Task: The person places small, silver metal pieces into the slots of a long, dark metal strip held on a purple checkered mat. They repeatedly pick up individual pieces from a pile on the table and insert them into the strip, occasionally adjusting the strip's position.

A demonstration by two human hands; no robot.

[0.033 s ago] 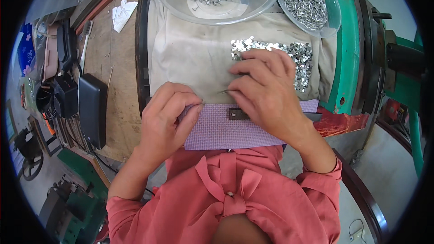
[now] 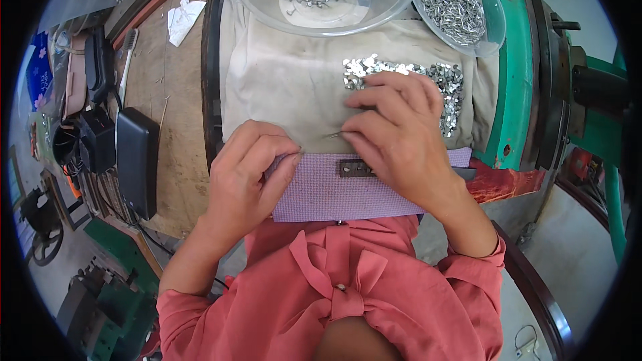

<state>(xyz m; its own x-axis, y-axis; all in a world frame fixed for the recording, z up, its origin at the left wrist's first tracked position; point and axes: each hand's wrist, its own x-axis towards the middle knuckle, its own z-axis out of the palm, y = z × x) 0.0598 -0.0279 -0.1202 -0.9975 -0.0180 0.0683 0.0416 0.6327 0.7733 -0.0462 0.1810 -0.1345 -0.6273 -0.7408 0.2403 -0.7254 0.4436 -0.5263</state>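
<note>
My left hand [image 2: 251,167] is closed in a pinch at the far left corner of a purple checked cloth pad [image 2: 314,194]; whatever lies between its fingertips is too small to make out. Thumb and forefinger of my right hand [image 2: 404,130] are closed on a thin dark metal sliver [image 2: 332,135], whose tip points left over the beige cloth [image 2: 281,87]. Beneath the right hand, a dark metal strip with holes [image 2: 354,168] lies across the pad, partly hidden. Small shiny metal pieces [image 2: 449,87] spread beyond that hand's knuckles.
Two clear plastic bowls, a large one [image 2: 267,23] and a smaller one [image 2: 496,30], hold many small metal parts at the back. Green machine metal [image 2: 511,93] borders the right side. A wooden board [image 2: 184,127] at left carries a black case [image 2: 136,160] and a toothbrush [image 2: 127,60].
My right hand has shifted slightly to the right with the sliver, and a little more of the holed strip shows. The left hand keeps its pinch in place.
</note>
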